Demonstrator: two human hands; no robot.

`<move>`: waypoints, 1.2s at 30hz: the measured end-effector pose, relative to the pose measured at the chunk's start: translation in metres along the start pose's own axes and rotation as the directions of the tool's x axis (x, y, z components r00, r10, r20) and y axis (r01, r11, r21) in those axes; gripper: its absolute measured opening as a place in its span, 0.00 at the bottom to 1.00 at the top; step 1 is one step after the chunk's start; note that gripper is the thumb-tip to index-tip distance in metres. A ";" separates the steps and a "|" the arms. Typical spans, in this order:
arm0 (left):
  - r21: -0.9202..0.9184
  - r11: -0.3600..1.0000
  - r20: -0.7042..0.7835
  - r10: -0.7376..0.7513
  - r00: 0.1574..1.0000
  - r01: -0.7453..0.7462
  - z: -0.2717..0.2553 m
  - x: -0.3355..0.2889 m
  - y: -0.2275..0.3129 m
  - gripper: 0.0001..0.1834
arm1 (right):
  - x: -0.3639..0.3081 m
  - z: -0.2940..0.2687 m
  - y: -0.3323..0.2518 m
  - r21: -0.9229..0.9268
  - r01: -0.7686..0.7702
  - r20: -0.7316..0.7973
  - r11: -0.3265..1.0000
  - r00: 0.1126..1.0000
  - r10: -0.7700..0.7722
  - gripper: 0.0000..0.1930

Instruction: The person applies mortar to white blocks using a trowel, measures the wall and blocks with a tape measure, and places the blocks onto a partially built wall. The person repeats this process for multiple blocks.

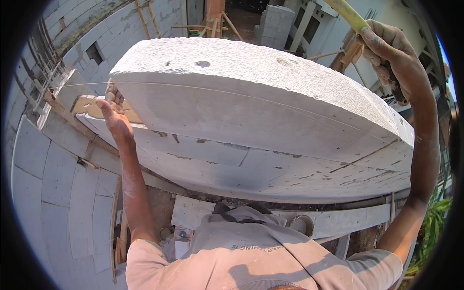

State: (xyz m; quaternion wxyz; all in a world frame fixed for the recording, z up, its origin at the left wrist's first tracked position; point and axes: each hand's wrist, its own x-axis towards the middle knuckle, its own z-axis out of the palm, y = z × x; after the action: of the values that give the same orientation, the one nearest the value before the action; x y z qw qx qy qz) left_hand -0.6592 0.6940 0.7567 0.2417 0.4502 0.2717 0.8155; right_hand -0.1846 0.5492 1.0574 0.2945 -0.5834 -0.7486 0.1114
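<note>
My left hand (116,112) is open, its fingers stretched up against the left end of a white lightweight concrete block (241,106). Part of the fingers lies behind the block's edge. Raised above the wall at the upper right, my right hand (390,55) is closed round a tool with a yellow shaft (349,15) and a black grip; its head is out of the picture. A thin taut string (212,92) runs across the block's front face. Beside my left hand, beige mortar (89,107) covers the top of the lower course.
Below the block is the block wall (208,150), with mortar smears at its joints. A plank (348,221) and a bucket (302,224) are near my body. Another block wall (63,193) stands at left. Stacked blocks (276,25) and wooden props (232,26) are beyond.
</note>
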 end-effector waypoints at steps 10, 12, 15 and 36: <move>0.101 0.916 0.416 -0.393 0.820 0.388 -0.143 0.094 -0.135 0.48 | -0.171 -0.056 0.032 -0.198 -0.267 -0.351 0.943 0.918 0.186 0.19; 0.105 0.908 0.222 -0.419 0.880 0.406 -0.145 0.093 -0.146 0.47 | -0.182 -0.058 0.026 -0.234 -0.363 -0.418 0.902 0.875 0.244 0.21; 0.245 0.933 0.109 -0.297 0.949 0.264 -0.131 0.085 -0.145 0.49 | -0.191 -0.063 0.016 -0.196 -0.458 -0.655 0.867 0.720 0.232 0.21; 0.345 0.935 0.235 -0.171 0.957 0.082 -0.070 0.058 -0.091 0.60 | -0.180 -0.067 -0.021 -0.541 -0.699 -0.467 0.467 0.712 0.525 0.21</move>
State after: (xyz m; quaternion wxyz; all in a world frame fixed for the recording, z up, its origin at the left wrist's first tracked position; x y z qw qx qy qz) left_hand -0.7336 0.7816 0.7003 0.2486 0.5695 0.3994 0.6741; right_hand -0.1371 0.3622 1.0658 0.0824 -0.8870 -0.4308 -0.1444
